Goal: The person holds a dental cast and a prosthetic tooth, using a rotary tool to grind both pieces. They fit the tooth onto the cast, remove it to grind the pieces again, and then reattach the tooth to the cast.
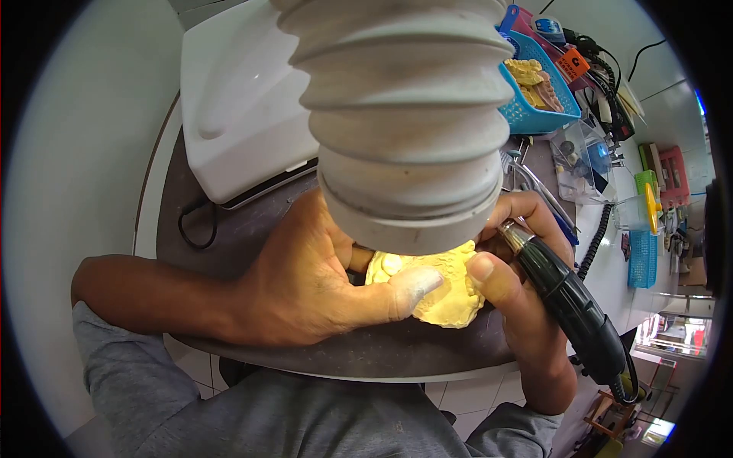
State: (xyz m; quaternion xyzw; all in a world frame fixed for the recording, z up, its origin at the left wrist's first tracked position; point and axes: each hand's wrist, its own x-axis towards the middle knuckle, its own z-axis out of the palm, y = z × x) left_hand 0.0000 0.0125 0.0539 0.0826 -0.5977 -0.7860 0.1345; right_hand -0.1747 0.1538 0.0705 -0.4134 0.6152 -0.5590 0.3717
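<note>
A yellow plaster dental cast (pixel 450 305) is held above the brown bench, under the mouth of a ribbed suction hose. My left hand (pixel 305 286) grips its left side, with a whitish, dusty thumb lying across the top. My right hand (pixel 527 298) is closed round a black rotary handpiece (pixel 565 298) with a metal nose, its cord end pointing down and right. The right thumb tip touches the cast's right edge. The hose mouth hides the far part of the cast and several fingertips, and I cannot see the handpiece's working tip.
The thick white hose (pixel 408 114) hangs close over my hands. A white machine housing (pixel 244 91) stands at the back left. To the right are a blue basket (pixel 534 120) of dental casts, metal hand tools (pixel 538 187), a clear plastic box (pixel 580 164) and a black coiled cord (pixel 597 240).
</note>
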